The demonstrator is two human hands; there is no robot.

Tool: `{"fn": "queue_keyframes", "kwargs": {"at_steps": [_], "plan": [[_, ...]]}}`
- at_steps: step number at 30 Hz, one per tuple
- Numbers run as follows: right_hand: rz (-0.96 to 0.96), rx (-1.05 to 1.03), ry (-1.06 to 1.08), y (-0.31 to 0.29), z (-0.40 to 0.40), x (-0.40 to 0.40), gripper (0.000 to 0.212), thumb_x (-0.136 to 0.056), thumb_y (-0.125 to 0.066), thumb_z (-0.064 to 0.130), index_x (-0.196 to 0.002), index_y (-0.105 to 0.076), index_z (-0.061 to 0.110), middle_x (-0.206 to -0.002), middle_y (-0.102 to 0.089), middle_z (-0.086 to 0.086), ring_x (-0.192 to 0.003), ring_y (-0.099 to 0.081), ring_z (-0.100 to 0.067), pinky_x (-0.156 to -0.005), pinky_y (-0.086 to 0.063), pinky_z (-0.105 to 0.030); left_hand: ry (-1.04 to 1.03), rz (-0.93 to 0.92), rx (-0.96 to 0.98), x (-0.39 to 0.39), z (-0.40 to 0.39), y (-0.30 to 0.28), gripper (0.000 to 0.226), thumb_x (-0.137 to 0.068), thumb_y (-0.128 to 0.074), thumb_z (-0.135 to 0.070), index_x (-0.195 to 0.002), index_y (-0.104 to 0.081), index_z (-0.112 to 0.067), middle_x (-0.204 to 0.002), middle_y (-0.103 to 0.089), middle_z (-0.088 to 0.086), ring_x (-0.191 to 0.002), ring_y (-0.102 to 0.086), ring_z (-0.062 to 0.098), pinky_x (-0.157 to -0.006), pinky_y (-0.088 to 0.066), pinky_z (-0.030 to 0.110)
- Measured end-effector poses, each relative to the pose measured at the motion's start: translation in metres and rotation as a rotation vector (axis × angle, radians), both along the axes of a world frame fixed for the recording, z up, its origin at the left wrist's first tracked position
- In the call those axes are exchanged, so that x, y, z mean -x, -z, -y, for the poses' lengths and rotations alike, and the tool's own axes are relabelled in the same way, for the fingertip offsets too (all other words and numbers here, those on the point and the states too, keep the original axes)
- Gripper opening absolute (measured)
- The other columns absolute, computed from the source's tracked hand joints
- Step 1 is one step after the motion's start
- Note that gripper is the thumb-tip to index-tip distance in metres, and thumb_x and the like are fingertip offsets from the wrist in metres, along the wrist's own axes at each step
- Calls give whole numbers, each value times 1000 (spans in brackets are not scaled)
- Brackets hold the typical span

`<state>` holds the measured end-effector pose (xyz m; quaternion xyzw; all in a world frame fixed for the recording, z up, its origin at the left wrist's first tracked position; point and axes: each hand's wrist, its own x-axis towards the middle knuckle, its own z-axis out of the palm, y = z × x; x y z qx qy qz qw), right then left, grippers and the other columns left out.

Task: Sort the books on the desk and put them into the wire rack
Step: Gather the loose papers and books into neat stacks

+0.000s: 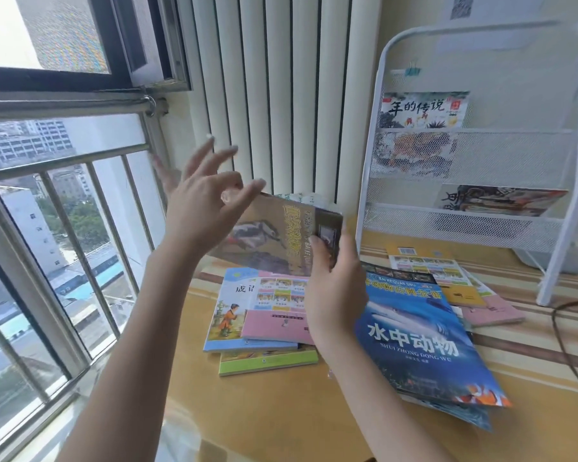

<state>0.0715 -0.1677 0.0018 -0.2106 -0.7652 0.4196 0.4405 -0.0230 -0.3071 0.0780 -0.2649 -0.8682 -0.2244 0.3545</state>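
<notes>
The brown book (274,235) is held tilted in the air above the bench (281,405), over the left pile. The right hand (334,291) grips its right edge, thumb on the cover and the other fingers hidden behind it. The left hand (207,201) is at the book's upper left corner with its fingers (214,155) spread and loose; the thumb tip seems to touch the corner, but motion blur leaves the contact unclear. The cover's title is blurred, and its lower edge is hidden by the right hand.

Under it lies a pile: a pink book (277,315) on a light blue book (224,315), with a green book (267,360) beneath, only its edge showing. To the right the blue book (421,341) with a shark lies slanted over other thin books whose covers are mostly covered. Past it a yellow book (437,275) overlaps another pink one (494,313), both partly hidden.

The rack (481,225) stands at the back right of the bench. Its upper pocket holds a book (424,110) seen partly through mesh; a lower pocket holds another (501,200) lying slanted. The rack's right side is blurred. A dark cable (568,345) runs off the right edge. A window (64,161) with bars fills the left.
</notes>
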Motion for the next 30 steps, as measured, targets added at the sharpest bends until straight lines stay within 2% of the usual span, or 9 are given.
{"fn": "queue_keyframes", "kwargs": {"at_steps": [2,4,7,10,14,16,20,26,30], "plan": [[-73,-39,50,-6,-14,-2,29,-93,-50,45,-111,-50,23,-95,-65,-2,-88,-60,-29,-55,-29,-30,154,62,-3,0,0,-2,82,-73,-23,-88,-57,-54,-14,-76,-68,7,-77,-62,20,-96,-37,38],[-175,-87,49,-9,-26,0,28,-90,-56,43,-107,-50,21,-96,-65,2,-88,-61,-24,-54,-34,-28,126,48,-35,3,-7,-2,80,-70,-27,-90,-47,-34,-13,-43,-32,1,-42,-30,17,-54,-32,28],[-188,-105,-68,-7,-40,1,51,-83,-68,32,-127,-46,17,-126,-57,0,-114,-53,-19,-78,-39,-20,5,-13,-95,3,-21,2,66,-85,-43,-66,-47,-28,-14,-40,-24,2,-40,-21,18,-47,-25,31],[-82,24,-203,0,-52,-2,86,-78,-74,31,-145,-22,14,-149,-31,-5,-136,-30,-20,-107,-30,-27,68,94,-386,1,-32,3,61,-95,-49,-47,-50,-30,-11,-46,-27,8,-45,-22,20,-48,-20,31],[-22,470,-323,-3,-66,-16,65,-84,-64,43,-136,-29,27,-132,-46,-1,-114,-51,-17,-93,-43,-34,77,438,-606,-3,-56,10,58,-96,-45,-49,-55,-40,-8,-53,-37,9,-48,-35,21,-50,-26,28],[-25,358,-209,-4,-83,-24,48,-88,-61,37,-129,-41,22,-115,-54,2,-104,-53,-18,-84,-41,-30,100,608,-524,-2,-73,26,55,-95,-46,-49,-67,-54,-3,-62,-48,15,-57,-47,22,-57,-36,31],[134,191,-12,0,-144,-43,52,-85,-67,29,-130,-46,15,-99,-61,-1,-100,-55,-23,-86,-42,-33,198,745,-324,-14,-111,60,57,-95,-49,-43,-70,-61,7,-59,-59,19,-54,-57,25,-63,-52,38],[604,26,-29,45,-197,-58,43,-87,-65,29,-123,-57,7,-125,-59,-12,-116,-53,-27,-93,-40,-32,121,931,165,-29,-157,90,43,-93,-52,-31,-58,-57,-6,-51,-59,2,-48,-55,17,-49,-47,22],[699,-113,98,73,-183,-56,45,-91,-57,36,-129,-51,14,-139,-38,-13,-130,-31,-31,-101,-31,-37,-34,731,226,-33,-156,101,35,-87,-58,-41,-78,-49,-9,-76,-56,4,-72,-53,25,-56,-37,29]]}}
